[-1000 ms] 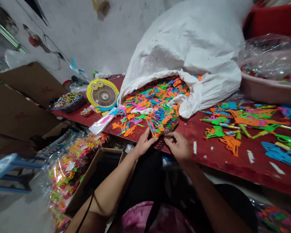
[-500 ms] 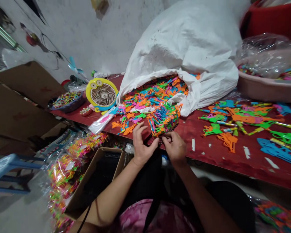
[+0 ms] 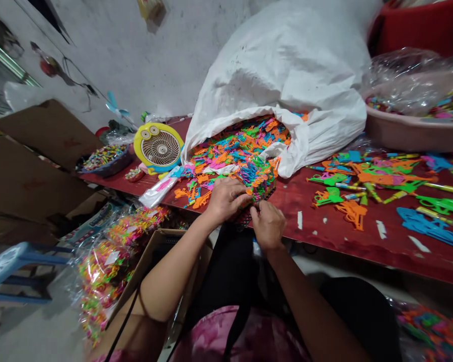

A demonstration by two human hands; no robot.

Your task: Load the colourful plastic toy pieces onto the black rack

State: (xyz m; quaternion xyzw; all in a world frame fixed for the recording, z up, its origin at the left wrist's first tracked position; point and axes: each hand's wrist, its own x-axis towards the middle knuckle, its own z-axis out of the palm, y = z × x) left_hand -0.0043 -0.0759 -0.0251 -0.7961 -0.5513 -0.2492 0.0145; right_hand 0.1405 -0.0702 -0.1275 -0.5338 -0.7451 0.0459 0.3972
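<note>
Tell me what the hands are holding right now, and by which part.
Both hands hold a bundle of bright plastic toy pieces. The left hand is clasped over its near left side; the right hand grips its lower edge.

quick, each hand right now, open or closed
left hand: closed, holding the bundle of bright plastic pieces
right hand: closed, pinching that bundle's near edge

View: one camera, worn on your head
Facing: forward and down at your left hand (image 3: 226,201) and right hand (image 3: 268,226), across the red tabletop (image 3: 317,236) toward the wall (image 3: 136,60)
Nearness: close, just above the tabletop's near edge
</note>
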